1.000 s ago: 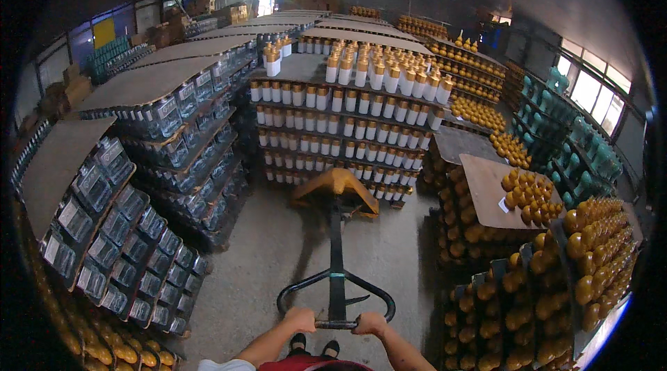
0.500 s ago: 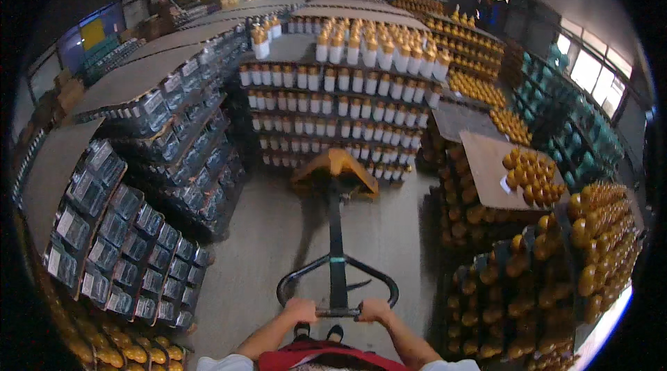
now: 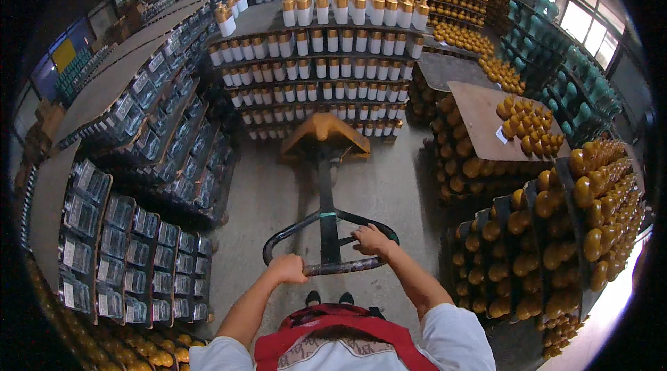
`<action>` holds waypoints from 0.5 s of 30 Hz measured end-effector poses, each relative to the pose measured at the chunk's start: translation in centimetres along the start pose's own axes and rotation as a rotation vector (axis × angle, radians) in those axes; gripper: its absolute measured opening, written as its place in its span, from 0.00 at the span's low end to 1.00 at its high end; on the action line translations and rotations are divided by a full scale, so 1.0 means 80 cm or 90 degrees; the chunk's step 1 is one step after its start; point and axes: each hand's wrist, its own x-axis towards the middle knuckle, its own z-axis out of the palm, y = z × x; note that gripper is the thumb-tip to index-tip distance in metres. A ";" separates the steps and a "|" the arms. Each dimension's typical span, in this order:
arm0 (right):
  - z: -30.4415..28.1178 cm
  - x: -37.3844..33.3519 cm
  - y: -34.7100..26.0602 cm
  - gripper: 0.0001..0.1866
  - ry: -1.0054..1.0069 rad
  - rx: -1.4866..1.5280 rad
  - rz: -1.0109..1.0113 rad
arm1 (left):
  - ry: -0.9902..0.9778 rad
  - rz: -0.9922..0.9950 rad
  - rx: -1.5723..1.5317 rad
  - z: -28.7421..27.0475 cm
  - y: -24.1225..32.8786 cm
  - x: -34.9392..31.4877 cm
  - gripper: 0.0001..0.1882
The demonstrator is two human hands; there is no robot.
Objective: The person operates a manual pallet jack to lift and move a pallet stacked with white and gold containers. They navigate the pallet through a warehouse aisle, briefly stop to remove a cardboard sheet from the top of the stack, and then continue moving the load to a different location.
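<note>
In front of me stands a yellow hand pallet truck (image 3: 323,129) with a black looped handle (image 3: 340,269). My left hand (image 3: 287,269) is wrapped round the left end of the handle's near crossbar. Inside the loop, on its right side, my right hand (image 3: 371,240) is closed at the small control lever (image 3: 347,240); the fingers partly cover the lever's end. The truck's yellow front end is up against a stacked pallet of white bottles with gold tops (image 3: 333,41), and its forks are hidden from view.
Stacks of clear-glass packs (image 3: 139,260) on layered boards line my left. On the right are layered amber glass pieces (image 3: 549,253), and a brown board (image 3: 479,121) partly covered with more. Teal glass pieces (image 3: 577,93) stand farther right. Grey floor (image 3: 389,197) runs between the stacks.
My right hand has left the crossbar's right end and moved up to the lever. The handle tilts differently, its loop seen larger. The whole view has shifted, with my feet farther from the crossbar.
</note>
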 end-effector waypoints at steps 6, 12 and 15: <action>-0.020 0.001 -0.017 0.25 -0.244 0.123 0.124 | 0.000 -0.008 0.013 -0.002 0.001 -0.003 0.22; -0.109 -0.044 -0.053 0.49 -0.181 0.268 0.104 | 0.017 0.000 0.019 -0.041 0.010 -0.014 0.20; -0.110 -0.044 -0.058 0.44 -0.126 0.159 0.078 | 0.007 -0.001 -0.021 -0.060 0.010 -0.016 0.19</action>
